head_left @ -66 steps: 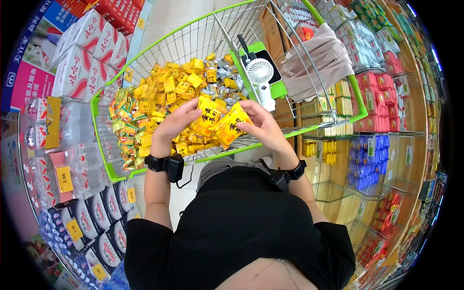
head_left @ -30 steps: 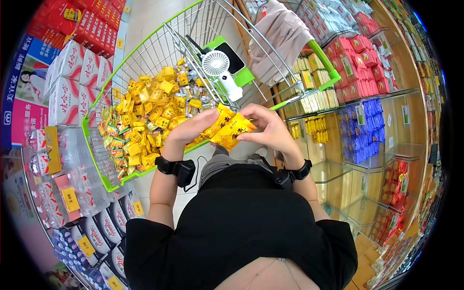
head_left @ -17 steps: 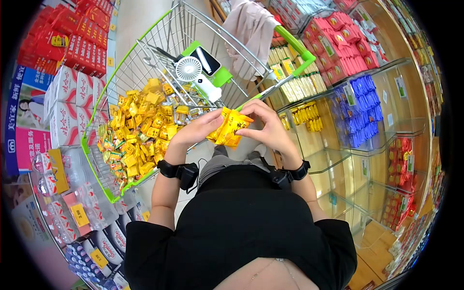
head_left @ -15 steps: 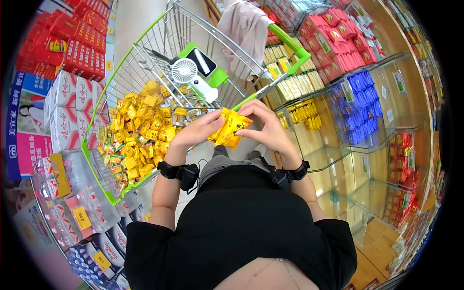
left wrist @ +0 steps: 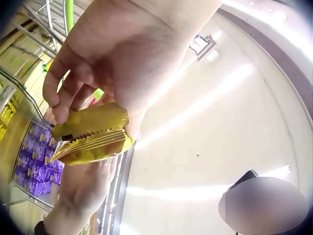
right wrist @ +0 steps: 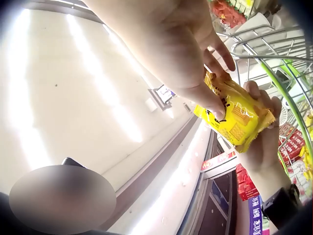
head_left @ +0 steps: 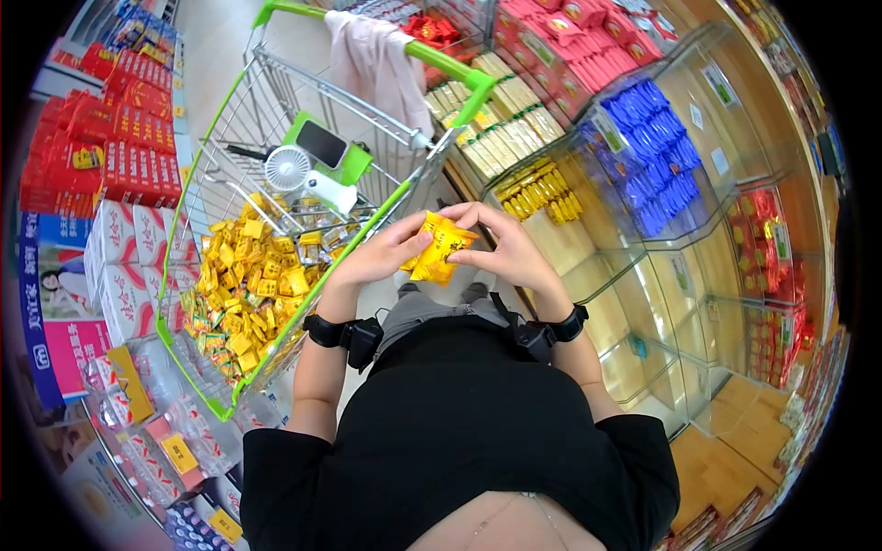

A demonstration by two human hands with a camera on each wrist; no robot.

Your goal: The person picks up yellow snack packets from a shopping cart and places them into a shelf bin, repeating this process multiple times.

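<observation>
In the head view, my left hand and right hand meet in front of my waist around yellow cracker packets. My left thumb and fingers grip one packet; my right thumb lies across the front of the other, with the fingers behind it. The left wrist view shows two packets, one cracker packet overlapping a second packet with a crimped edge. Printed square crackers show on the yellow packet in the right wrist view. Each wrist wears a black strapped camera.
A green-edged shopping cart at left holds many yellow snack pieces, a white fan and a phone. A pale cloth drapes over its handle. Glass shelf bins hold blue packets at right. Boxes line the left.
The cart and its contents have shifted left and turned in the head view, while the right shelves have come nearer. The two packets, earlier fanned apart, now overlap more closely between my hands.
</observation>
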